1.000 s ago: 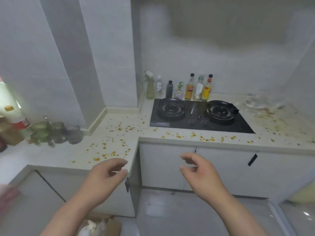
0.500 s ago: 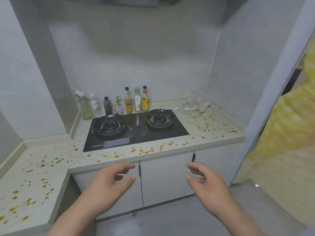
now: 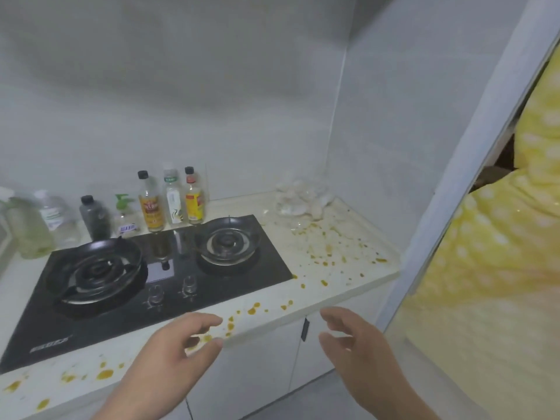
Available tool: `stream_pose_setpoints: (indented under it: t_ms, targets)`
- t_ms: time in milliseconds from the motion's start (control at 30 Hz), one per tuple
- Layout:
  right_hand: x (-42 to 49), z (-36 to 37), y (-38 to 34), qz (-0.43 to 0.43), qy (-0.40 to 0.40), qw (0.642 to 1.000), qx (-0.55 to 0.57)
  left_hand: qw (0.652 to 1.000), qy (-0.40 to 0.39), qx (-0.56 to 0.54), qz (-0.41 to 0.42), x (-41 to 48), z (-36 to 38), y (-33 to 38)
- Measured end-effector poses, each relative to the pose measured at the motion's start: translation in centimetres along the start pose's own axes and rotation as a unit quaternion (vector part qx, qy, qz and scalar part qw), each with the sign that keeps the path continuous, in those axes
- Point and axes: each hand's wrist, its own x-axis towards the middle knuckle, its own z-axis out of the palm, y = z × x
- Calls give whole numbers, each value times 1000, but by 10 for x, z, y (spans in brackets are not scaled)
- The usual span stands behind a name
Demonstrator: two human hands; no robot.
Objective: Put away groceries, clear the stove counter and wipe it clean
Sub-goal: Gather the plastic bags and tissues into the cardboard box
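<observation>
The left hand [image 3: 172, 359] and right hand [image 3: 360, 354] hover empty, fingers loosely curled, at the front edge of the counter [image 3: 363, 278]. Clearing seems not yet begun; the plastic bag [image 3: 300, 198] in the back right corner probably needs grasping first.

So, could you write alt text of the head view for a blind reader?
A person's empty left hand and right hand hover at a cream counter spattered with orange stains around a black glass two-burner stove; small bottles stand behind.
</observation>
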Motion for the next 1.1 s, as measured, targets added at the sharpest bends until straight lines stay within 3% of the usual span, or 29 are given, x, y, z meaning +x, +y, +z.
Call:
stream_pose_setpoints:
  t_ms: [433, 1100]
  targets:
    - [127, -41, 39, 55, 31, 998, 28, 998, -57, 7, 27, 151, 59, 15]
    - [368, -162, 138, -5, -92, 995, 34, 995, 7, 64, -75, 334, 195, 57]
